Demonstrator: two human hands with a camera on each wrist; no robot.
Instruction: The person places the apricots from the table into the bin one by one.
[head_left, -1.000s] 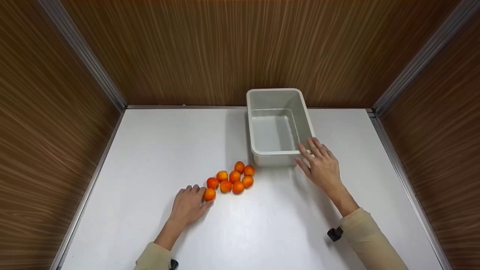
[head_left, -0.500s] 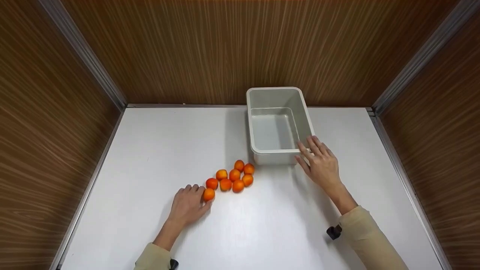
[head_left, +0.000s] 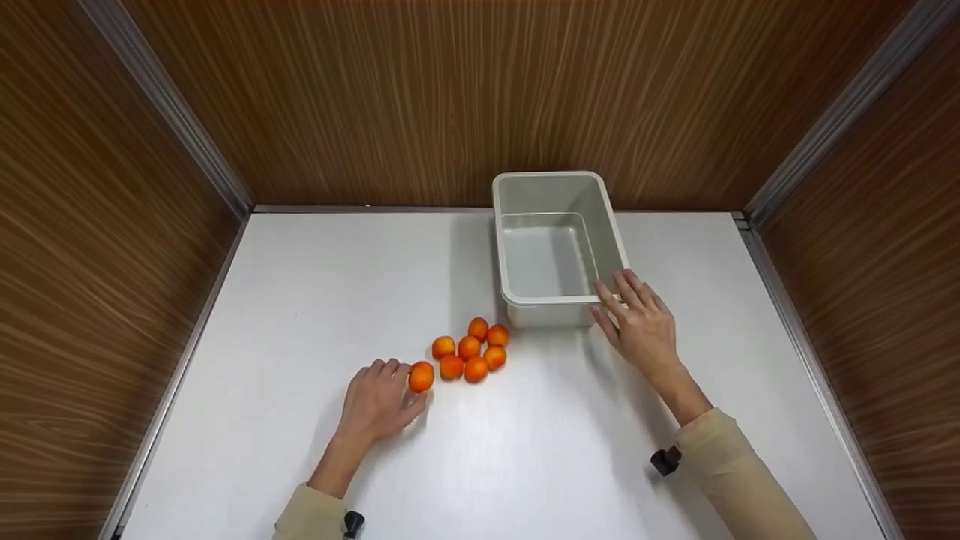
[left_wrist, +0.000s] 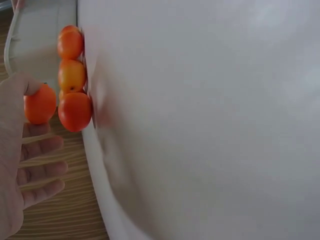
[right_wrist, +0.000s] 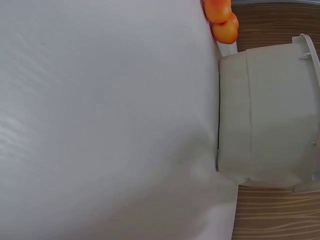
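Setting: enclosed test booth, likely lab or recording station, not home. Evidence: wood-grain panel walls (head_left: 450, 97) on three sides, aluminium corner strips (head_left: 169, 112), plain white tabletop (head_left: 315, 300) (no household clutter), wrist-worn camera units (head_left: 664, 461) on both sleeves.

One orange fruit (head_left: 421, 376) has been pinched by the left hand (head_left: 379, 403) and raised slightly off the table (head_left: 300, 337), drawn away from the remaining cluster (head_left: 471, 350).
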